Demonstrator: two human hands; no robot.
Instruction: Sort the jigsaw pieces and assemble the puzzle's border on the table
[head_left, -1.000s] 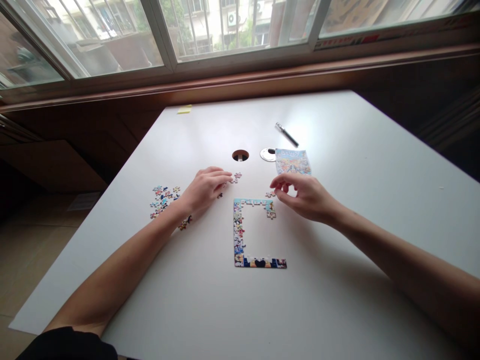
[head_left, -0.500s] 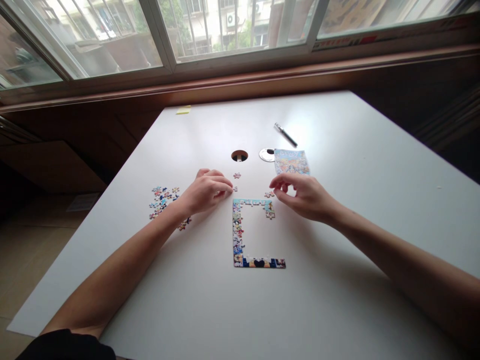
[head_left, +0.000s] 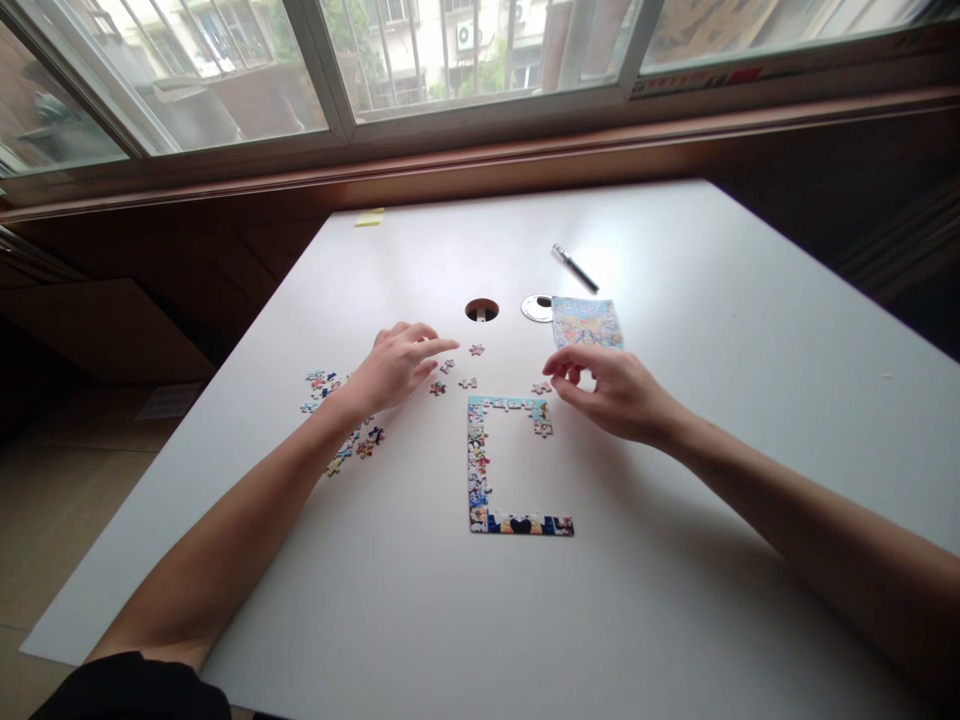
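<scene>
A partly joined jigsaw frame (head_left: 478,470) lies on the white table (head_left: 675,560), with its top, left and bottom edges built. My left hand (head_left: 394,365) hovers just left of it, fingers spread, index pointing at several loose pieces (head_left: 457,370). My right hand (head_left: 611,390) rests beside the frame's top right corner, fingers curled, close to a single loose piece (head_left: 541,387). I cannot tell whether it pinches anything. A pile of loose pieces (head_left: 334,410) lies under and left of my left forearm.
A printed picture card (head_left: 586,322) lies behind my right hand, next to a round metal cap (head_left: 535,308) and a cable hole (head_left: 481,309). A pen (head_left: 575,268) and a yellow note (head_left: 368,217) lie farther back. A window runs along the far wall.
My left hand has opened and drawn back to the left, leaving two or three small pieces lying apart above the frame's top left corner. My right hand has barely moved.
</scene>
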